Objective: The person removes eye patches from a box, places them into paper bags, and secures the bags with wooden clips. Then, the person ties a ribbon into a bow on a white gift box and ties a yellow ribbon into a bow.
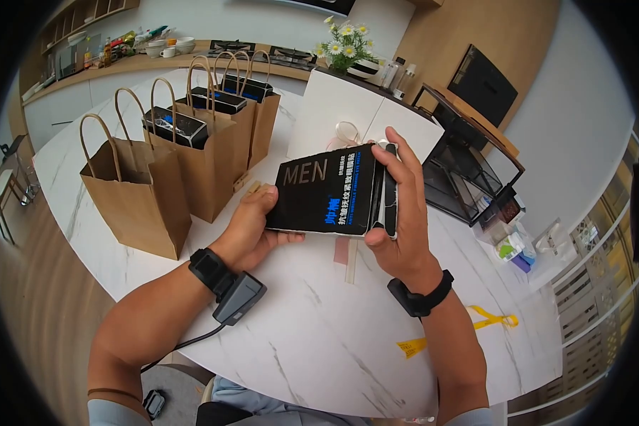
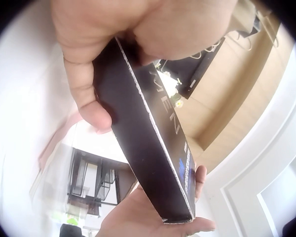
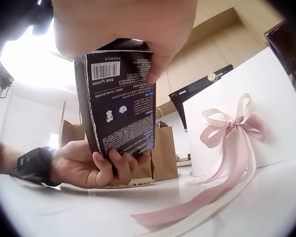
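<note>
A black eye-patch box [image 1: 319, 195] marked MEN is held up over the white marble-patterned table, between both hands. My left hand [image 1: 252, 224] grips its left end, thumb on the front and fingers beneath. At the opposite end my right hand [image 1: 408, 220] holds the box across its width, with the thumb at the lower edge and fingers at the upper one. The barcode and printed back [image 3: 121, 106] show in the right wrist view, where left fingertips [image 3: 119, 165] press on it. A long black side [image 2: 143, 143] faces the left wrist camera, and its edges look whitish and worn.
Several brown paper bags [image 1: 138, 206] stand in a row at left, black boxes [image 1: 176, 126] poking from some. Behind the hands is a white box [image 1: 337, 106] with a pink and cream ribbon bow [image 3: 234, 126]. A black-framed case [image 1: 468, 156] and yellow ribbon [image 1: 493, 319] lie right.
</note>
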Demonstrator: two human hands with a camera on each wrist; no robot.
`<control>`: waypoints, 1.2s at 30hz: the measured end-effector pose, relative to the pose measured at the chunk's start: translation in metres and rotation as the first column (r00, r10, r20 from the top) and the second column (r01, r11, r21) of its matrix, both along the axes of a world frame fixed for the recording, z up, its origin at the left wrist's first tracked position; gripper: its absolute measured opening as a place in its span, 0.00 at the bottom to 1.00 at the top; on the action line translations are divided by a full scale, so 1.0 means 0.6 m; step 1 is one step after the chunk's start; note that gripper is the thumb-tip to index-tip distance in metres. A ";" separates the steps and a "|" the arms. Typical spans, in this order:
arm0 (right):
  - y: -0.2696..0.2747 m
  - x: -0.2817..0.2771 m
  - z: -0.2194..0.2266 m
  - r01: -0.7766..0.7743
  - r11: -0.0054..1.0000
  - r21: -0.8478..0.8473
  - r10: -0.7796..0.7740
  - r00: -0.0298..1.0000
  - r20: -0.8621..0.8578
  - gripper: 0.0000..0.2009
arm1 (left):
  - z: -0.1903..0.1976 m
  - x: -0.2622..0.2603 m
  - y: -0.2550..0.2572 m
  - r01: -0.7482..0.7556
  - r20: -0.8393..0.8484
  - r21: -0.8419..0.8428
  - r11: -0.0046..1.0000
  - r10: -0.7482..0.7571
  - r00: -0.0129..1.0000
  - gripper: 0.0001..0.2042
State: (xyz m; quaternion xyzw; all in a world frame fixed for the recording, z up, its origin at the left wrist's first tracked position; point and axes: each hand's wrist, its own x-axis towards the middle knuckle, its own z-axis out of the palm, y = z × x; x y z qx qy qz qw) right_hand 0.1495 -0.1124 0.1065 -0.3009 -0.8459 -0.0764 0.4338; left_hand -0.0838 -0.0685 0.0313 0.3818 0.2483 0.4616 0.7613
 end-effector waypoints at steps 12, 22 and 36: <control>0.007 0.008 -0.011 -0.050 0.991 -0.125 0.039 0.995 -0.087 0.33 | 0.000 0.005 -0.010 -0.007 -0.019 -0.056 0.998 0.006 1.000 0.20; 0.030 0.020 -0.008 -0.054 0.997 -0.056 0.045 0.987 -0.154 0.30 | 0.009 0.014 -0.023 0.061 0.049 -0.092 0.994 -0.057 0.997 0.21; 0.035 -0.001 0.017 0.016 0.910 -0.414 -0.101 0.978 -0.184 0.33 | -0.010 0.027 -0.020 -0.063 0.093 0.173 0.983 0.047 0.995 0.22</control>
